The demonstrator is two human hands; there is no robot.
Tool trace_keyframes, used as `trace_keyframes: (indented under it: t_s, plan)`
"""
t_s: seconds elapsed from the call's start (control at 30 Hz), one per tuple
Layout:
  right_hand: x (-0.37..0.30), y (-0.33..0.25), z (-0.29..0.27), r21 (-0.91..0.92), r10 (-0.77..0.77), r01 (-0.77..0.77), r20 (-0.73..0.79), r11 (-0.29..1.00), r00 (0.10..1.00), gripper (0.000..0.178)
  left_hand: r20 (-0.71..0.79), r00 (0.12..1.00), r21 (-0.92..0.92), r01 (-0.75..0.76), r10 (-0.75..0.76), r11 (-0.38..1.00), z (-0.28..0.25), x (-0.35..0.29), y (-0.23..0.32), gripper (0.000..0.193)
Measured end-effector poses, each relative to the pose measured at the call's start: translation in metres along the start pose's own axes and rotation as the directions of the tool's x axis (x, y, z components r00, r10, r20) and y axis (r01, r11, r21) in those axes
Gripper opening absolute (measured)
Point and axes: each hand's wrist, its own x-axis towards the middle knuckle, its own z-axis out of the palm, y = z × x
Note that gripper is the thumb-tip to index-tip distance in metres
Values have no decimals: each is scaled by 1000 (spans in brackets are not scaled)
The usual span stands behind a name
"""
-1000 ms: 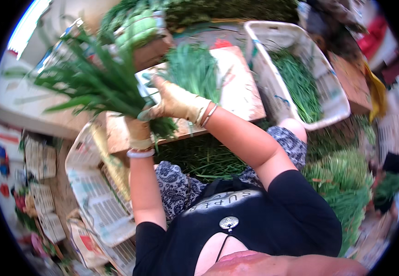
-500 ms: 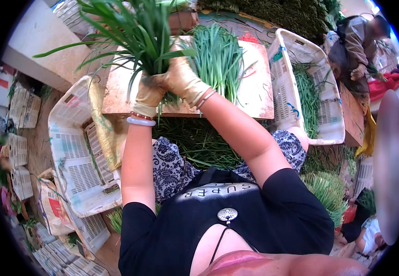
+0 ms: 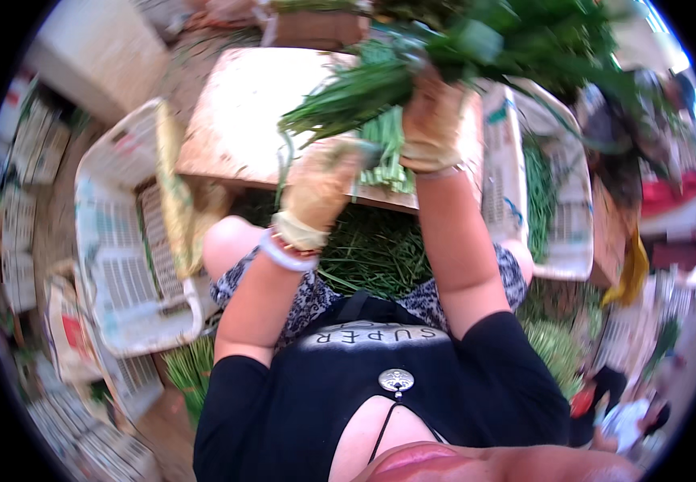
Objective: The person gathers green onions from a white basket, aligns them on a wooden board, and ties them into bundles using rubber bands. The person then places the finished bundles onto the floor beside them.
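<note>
My right hand [image 3: 435, 120], in a pale stained glove, grips a bunch of long green chives [image 3: 356, 96] above the right side of the board. The leaves are smeared by motion and spread to both sides. Below them, a second bundle of chives [image 3: 386, 153] lies on the wooden board [image 3: 252, 104], its pale stem ends at the front edge. My left hand [image 3: 318, 181], also gloved, hovers at that front edge with its fingers curled. A blurred grey-green bit shows at its fingertips; I cannot make out what it is.
White plastic crates stand on both sides: the left crate [image 3: 135, 313] has a yellow sack [image 3: 173, 193] over its edge, the right crate [image 3: 561, 257] holds greens. Cut leaves [image 3: 372, 249] lie beneath the board. A blurred person [image 3: 617, 120] is at the far right.
My hands were together around the upright bunch at the left. Now they are apart; the right hand has carried the bunch right and tilted it sideways, while the left has let go of it.
</note>
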Motion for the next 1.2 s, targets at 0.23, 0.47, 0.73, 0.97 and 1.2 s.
trace_keyframes:
  t_s: [0.23,0.47,0.73,0.97,1.2]
  plan:
    - [-38,-47,-19,73,423,-429,83,901,902,44,300,817,-923,119,-492,-367,67,7,39,65]
    - [-28,-25,-57,-529,108,832,829,-165,549,24,72,712,-766,-409,-698,-496,19,24,43,44]
    - [-52,11,-97,-453,153,237,670,859,726,26,73,544,-818,-447,-836,-363,44,29,11,34]
    - [-88,-26,-118,-855,614,195,487,480,622,25,-100,693,-957,-264,-714,-123,16,27,1,19]
    - [-63,-102,-135,-686,642,-538,-133,490,755,26,-120,810,-955,64,-574,289,-22,-8,-19,48]
